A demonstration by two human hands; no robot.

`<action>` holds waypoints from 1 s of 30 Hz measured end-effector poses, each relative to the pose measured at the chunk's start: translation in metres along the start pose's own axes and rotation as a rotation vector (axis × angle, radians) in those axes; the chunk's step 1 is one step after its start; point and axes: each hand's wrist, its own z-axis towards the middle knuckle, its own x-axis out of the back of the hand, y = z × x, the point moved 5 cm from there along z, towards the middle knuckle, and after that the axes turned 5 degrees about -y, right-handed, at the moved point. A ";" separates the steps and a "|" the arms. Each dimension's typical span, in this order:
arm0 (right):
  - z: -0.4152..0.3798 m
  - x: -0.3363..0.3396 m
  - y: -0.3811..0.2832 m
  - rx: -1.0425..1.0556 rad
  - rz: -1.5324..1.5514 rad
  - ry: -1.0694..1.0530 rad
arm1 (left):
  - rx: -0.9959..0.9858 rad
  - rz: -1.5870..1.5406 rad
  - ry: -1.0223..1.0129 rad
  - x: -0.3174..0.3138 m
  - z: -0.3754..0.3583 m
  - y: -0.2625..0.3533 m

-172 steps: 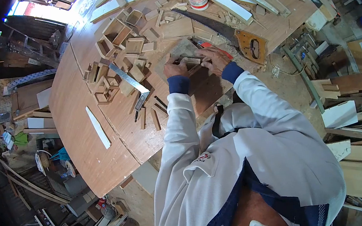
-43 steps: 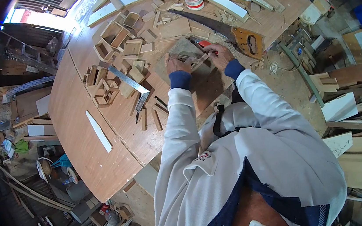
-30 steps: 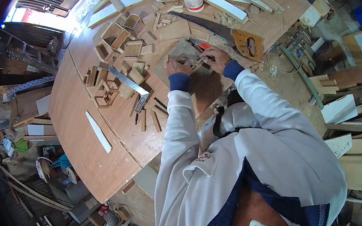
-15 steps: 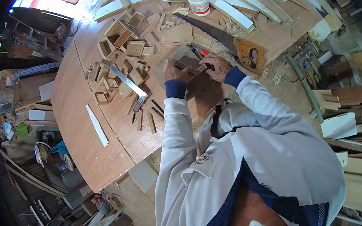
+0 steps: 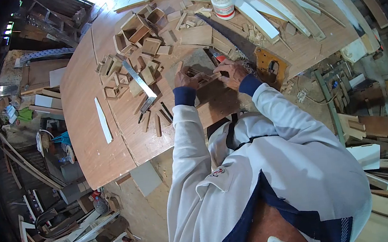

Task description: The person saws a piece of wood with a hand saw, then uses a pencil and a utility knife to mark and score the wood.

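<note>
My left hand (image 5: 187, 79) is closed on a small wooden piece (image 5: 204, 78) low over a grey board (image 5: 195, 60). Opposite it, my right hand (image 5: 232, 74) pinches the other end, with thumb and fingers bent together. The fingers cover most of the piece, so its full shape is hidden. Just beyond the right hand lies a red-handled tool (image 5: 219, 57). A handsaw (image 5: 270, 68) with a wooden handle rests to the right. Left of my hands, a metal try square (image 5: 140, 82) lies across small wooden box frames (image 5: 115, 85).
Open wooden boxes (image 5: 137, 28) and offcuts cover the back of the table (image 5: 90, 117). A white tub (image 5: 223, 7) holding sticks stands there, near long boards (image 5: 281, 3). Short sticks (image 5: 158, 125) and a white pointed strip (image 5: 103, 120) lie nearer the front edge.
The head view has shifted slightly, so the table's things appear farther right and mostly higher. Both hands stay closed at the small wooden piece, with only slight finger movement.
</note>
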 end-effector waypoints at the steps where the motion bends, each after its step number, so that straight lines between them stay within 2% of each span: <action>1: 0.000 0.000 0.000 0.001 0.001 -0.001 | 0.002 0.001 0.001 0.001 -0.001 0.001; 4: -0.001 0.003 -0.004 0.024 -0.025 0.007 | 0.079 -0.033 -0.076 0.000 -0.005 0.003; 6: -0.003 0.003 -0.004 -0.029 -0.024 0.012 | 0.051 0.002 0.000 0.006 -0.009 0.011; 10: -0.003 0.000 0.001 0.023 -0.017 0.027 | 0.011 -0.054 -0.014 0.007 -0.014 0.019; 12: -0.004 0.001 0.001 0.041 0.015 0.056 | -0.114 -0.247 -0.037 0.000 -0.011 0.019; 15: -0.006 0.003 -0.001 -0.005 0.037 0.071 | -0.167 -0.229 0.028 -0.001 -0.011 0.018; 18: -0.006 0.005 -0.003 -0.016 -0.017 0.075 | -0.116 -0.406 0.028 -0.003 -0.012 0.007; 25: -0.005 0.003 -0.001 -0.025 0.008 0.020 | -0.063 -0.282 0.050 0.000 -0.017 0.002; 27: -0.005 0.003 0.000 -0.034 0.024 0.022 | -0.051 -0.504 0.075 -0.008 -0.012 -0.009; 28: -0.005 0.002 0.001 -0.035 0.023 0.022 | -0.051 -0.504 0.074 -0.008 -0.013 -0.007; 30: -0.005 0.003 -0.001 -0.008 -0.002 0.048 | -0.003 -0.738 -0.004 -0.009 -0.017 -0.004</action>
